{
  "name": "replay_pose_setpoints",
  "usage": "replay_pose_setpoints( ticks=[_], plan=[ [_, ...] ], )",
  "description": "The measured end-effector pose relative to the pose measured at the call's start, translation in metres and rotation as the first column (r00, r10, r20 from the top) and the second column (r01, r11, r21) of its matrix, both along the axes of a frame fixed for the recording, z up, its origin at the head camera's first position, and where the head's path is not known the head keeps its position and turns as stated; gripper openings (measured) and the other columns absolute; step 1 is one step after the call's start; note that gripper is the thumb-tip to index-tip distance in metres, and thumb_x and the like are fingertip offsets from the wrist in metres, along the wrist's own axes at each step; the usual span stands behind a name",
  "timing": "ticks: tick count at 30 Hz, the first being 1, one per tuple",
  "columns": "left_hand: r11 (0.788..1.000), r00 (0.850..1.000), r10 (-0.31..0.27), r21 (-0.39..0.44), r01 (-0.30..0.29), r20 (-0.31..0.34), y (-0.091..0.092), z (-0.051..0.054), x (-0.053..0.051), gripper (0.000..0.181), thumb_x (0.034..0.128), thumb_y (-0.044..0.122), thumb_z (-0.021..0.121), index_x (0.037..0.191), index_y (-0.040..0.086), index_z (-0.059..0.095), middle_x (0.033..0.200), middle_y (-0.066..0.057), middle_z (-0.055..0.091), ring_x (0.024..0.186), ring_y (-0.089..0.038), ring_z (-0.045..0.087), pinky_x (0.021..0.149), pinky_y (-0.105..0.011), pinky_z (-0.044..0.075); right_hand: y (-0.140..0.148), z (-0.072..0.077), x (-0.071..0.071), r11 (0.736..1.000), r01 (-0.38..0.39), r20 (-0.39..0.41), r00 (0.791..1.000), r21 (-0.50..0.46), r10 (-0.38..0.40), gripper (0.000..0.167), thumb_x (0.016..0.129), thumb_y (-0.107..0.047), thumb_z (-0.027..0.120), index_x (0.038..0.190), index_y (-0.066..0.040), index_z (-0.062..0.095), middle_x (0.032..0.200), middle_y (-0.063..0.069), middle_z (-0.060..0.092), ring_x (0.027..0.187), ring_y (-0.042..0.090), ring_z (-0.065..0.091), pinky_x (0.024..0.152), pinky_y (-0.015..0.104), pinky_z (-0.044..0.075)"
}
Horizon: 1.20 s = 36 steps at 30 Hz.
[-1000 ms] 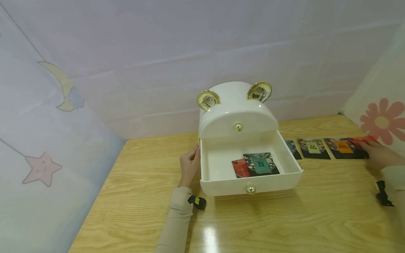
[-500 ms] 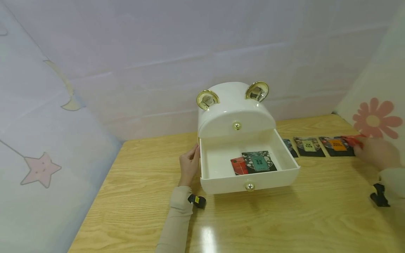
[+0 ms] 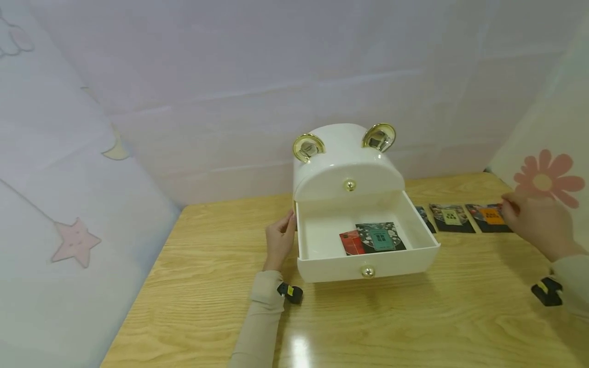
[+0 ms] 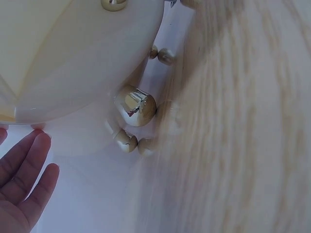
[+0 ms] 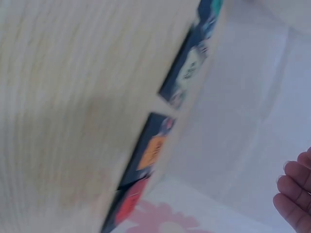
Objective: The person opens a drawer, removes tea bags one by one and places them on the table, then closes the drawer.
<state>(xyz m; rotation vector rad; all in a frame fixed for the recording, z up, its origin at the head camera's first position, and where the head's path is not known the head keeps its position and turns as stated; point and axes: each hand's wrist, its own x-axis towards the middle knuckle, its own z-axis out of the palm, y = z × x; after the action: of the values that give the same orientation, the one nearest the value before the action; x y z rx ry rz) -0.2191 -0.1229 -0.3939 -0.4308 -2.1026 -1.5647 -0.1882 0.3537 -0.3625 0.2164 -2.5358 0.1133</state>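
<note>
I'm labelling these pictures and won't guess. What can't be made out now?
Head view: left part of the row's leftmost packet, hidden by the drawer wall.
Head view: right part of the red packet inside, covered by the teal-labelled packet.
Right wrist view: end of the red-labelled packet, cut off below; its wording, blurred.
Right wrist view: most of the right hand, past the right edge.

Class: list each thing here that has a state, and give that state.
Lower drawer, open
Upper front panel, shut
Teal-label packet, partly over the red packet
Red packet, partly covered
Dark packet, partly hidden by drawer
Green-label packet, flat
Orange-label packet, flat
Red-label packet, too blurred to tell
Left hand, fingers extended at box's side
Right hand, fingers loosely bent
</note>
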Motion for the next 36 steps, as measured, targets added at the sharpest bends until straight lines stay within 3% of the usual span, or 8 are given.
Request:
replay_pose_setpoints(
  ticks=[5, 10, 12, 19, 21, 25, 30, 36],
  plan=[
    [1.0, 1.0, -0.001, -0.017, 0.001, -0.019, 0.0, 0.0, 0.0, 0.026, 0.0921, 0.004, 0.051, 0.109, -0.015, 0.057, 0.091, -0.025, 0.064, 0.067, -0.034, 0.065, 0.066, -0.038, 0.055, -0.028, 0.015, 0.01, 0.998, -0.056, -0.107, 0.993, 0.007, 0.056, 0.023, 0.084, -0.006, 0.051, 0.094, 0.01, 0.063, 0.048, 0.007, 0.05, 0.035, 0.012, 0.025, 0.032, 0.027, 0.02],
    [1.0, 1.0, 0.004, -0.025, -0.004, -0.021, -0.001, 0.0, 0.0, 0.026, 0.092, 0.004, 0.051, 0.109, -0.015, 0.057, 0.093, -0.025, 0.064, 0.066, -0.035, 0.064, 0.066, -0.04, 0.055, -0.058, 0.026, 0.018, 0.98, -0.199, -0.188, 0.963, -0.005, 0.194, 0.024, 0.087, -0.01, 0.052, 0.096, 0.008, 0.065, 0.067, 0.019, 0.063, 0.04, 0.018, 0.043, 0.033, 0.026, 0.028],
    [1.0, 1.0, 0.002, -0.02, -0.003, -0.017, -0.001, 0.0, 0.0, 0.026, 0.092, 0.004, 0.051, 0.11, -0.015, 0.057, 0.094, -0.025, 0.064, 0.066, -0.035, 0.064, 0.066, -0.04, 0.054, -0.071, 0.032, 0.021, 0.96, -0.279, -0.23, 0.935, -0.008, 0.27, 0.03, 0.09, -0.018, 0.05, 0.096, 0.007, 0.066, 0.073, 0.02, 0.065, 0.044, 0.022, 0.049, 0.034, 0.025, 0.031],
    [1.0, 1.0, -0.003, -0.002, 0.003, -0.005, -0.001, 0.0, 0.0, 0.026, 0.0917, 0.004, 0.052, 0.11, -0.014, 0.057, 0.095, -0.025, 0.064, 0.066, -0.034, 0.064, 0.065, -0.032, 0.054, -0.118, 0.054, 0.033, 0.861, -0.506, -0.378, 0.789, 0.05, 0.485, 0.056, 0.094, -0.044, 0.038, 0.086, 0.001, 0.069, 0.072, 0.011, 0.066, 0.055, 0.021, 0.056, 0.041, 0.027, 0.04],
    [1.0, 1.0, -0.001, -0.004, 0.001, -0.008, -0.001, 0.0, 0.0, 0.026, 0.0917, 0.004, 0.052, 0.11, -0.014, 0.057, 0.093, -0.024, 0.065, 0.066, -0.034, 0.064, 0.064, -0.03, 0.054, -0.128, 0.059, 0.035, 0.84, -0.539, -0.372, 0.769, 0.057, 0.519, 0.056, 0.094, -0.046, 0.039, 0.085, -0.001, 0.07, 0.072, 0.009, 0.066, 0.057, 0.02, 0.057, 0.043, 0.027, 0.041],
    [1.0, 1.0, 0.001, -0.009, -0.001, -0.007, -0.002, 0.001, 0.0, 0.026, 0.0918, 0.004, 0.052, 0.11, -0.014, 0.057, 0.091, -0.024, 0.065, 0.065, -0.033, 0.064, 0.061, -0.028, 0.054, -0.146, 0.068, 0.035, 0.806, -0.592, -0.23, 0.781, 0.022, 0.58, 0.042, 0.09, -0.042, 0.053, 0.091, -0.004, 0.07, 0.077, 0.004, 0.066, 0.063, 0.018, 0.059, 0.05, 0.029, 0.045],
    [1.0, 1.0, -0.001, -0.009, 0.001, -0.002, -0.002, 0.001, 0.0, 0.026, 0.0919, 0.004, 0.051, 0.11, -0.014, 0.057, 0.094, -0.025, 0.064, 0.065, -0.035, 0.064, 0.062, -0.031, 0.054, -0.167, 0.077, 0.029, 0.817, -0.576, 0.111, 0.811, -0.012, 0.574, 0.037, 0.075, -0.022, 0.074, 0.107, -0.006, 0.066, 0.099, 0.009, 0.066, 0.082, 0.024, 0.062, 0.067, 0.043, 0.05],
    [1.0, 1.0, -0.021, 0.002, 0.021, 0.009, -0.001, 0.002, 0.001, 0.027, 0.0922, 0.004, 0.051, 0.111, -0.015, 0.056, 0.095, -0.026, 0.063, 0.067, -0.036, 0.065, 0.065, -0.039, 0.055, -0.179, 0.083, 0.015, 0.816, -0.576, 0.374, 0.745, -0.057, 0.552, 0.049, 0.078, -0.034, 0.071, 0.115, -0.004, 0.062, 0.111, 0.013, 0.062, 0.101, 0.033, 0.057, 0.082, 0.049, 0.047]
  ],
)
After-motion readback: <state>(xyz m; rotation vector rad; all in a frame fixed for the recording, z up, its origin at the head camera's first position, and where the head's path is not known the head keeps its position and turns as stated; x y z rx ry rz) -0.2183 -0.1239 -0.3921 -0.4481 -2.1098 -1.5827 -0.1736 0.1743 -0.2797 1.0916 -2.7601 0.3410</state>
